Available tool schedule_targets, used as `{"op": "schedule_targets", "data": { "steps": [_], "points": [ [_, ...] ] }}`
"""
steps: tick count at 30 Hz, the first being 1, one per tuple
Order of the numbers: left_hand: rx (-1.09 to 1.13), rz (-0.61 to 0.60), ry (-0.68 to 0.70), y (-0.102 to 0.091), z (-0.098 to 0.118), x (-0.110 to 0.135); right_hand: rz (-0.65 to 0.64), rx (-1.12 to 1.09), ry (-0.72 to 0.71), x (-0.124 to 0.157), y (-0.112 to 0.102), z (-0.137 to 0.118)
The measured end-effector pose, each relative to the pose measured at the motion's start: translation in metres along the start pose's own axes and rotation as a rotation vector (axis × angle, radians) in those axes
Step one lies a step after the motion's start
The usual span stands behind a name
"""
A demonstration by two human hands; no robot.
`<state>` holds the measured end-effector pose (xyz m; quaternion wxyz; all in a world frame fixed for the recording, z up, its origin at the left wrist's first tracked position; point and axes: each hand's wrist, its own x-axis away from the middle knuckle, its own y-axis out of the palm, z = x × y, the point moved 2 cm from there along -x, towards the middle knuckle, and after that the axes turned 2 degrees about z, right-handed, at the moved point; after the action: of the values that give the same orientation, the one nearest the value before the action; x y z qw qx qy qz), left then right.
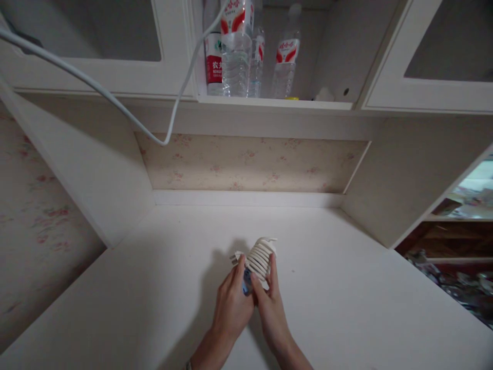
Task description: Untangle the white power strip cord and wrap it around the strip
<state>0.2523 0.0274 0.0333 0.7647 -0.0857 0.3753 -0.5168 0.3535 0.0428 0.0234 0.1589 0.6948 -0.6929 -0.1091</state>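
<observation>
Both of my hands meet low in the middle of the view over a white desk top (346, 288). Together they hold a white coiled cable bundle (260, 257) with a plug end sticking out at its left. My left hand (231, 306) is closed on the bundle's left side, thumb up along it. My right hand (271, 303) grips its right side, fingers stretched up against the coils. Something small and blue (246, 283) shows between the two hands; I cannot make out what it is.
A white cable (115, 103) hangs across the upper left. Several water bottles (246, 49) stand in an open cupboard shelf above. White side panels flank the desk recess, with floral wallpaper (246, 162) at the back. Cluttered shelves (458, 241) lie to the right.
</observation>
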Motion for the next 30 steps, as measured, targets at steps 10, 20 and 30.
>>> {"op": "schedule_targets", "data": {
  "steps": [10, 20, 30],
  "points": [
    [0.827, -0.110, -0.398, 0.011, -0.001, 0.010, 0.045, -0.106, -0.014, -0.005, -0.008, -0.004],
    [1.288, 0.033, -0.754, 0.029, 0.001, 0.000, 0.100, -0.083, -0.037, -0.007, -0.016, -0.005],
    [1.400, 0.016, -0.824, 0.046, 0.006, -0.002, 0.180, -0.092, -0.058, -0.013, -0.020, -0.005]
  ]
}}
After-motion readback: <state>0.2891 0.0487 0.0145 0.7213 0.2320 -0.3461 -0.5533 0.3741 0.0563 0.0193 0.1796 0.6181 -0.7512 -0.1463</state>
